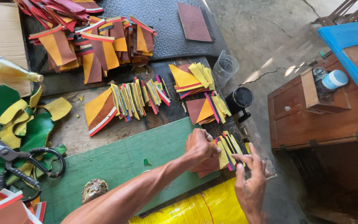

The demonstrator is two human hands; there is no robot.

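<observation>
In the head view, the left hand [200,146] is pressing down, fingers curled, on a small stack [224,154] of brown, yellow and striped leather pieces at the right end of the green board [117,161], seemingly pinning it so the pieces are not sliding. The right hand [250,182] is hovering just beside the stack with fingers spread and loosely open, index tip touching its near edge as if squaring it; it is gripping nothing. The stack is lying fanned, edges stepped, likely so each piece is easy to pick off.

Beyond it, more fanned rows [133,99] and a bigger heap [88,41] are lying sorted by shape on the dark mat [166,25]. Scissors [17,161] are resting among green and yellow offcuts [17,124] at the left, within reach. A bottle [5,70] is lying on its side there. A clear cup [225,66] and a black jar [240,98] are standing near the board's far corner, just clear of the work.
</observation>
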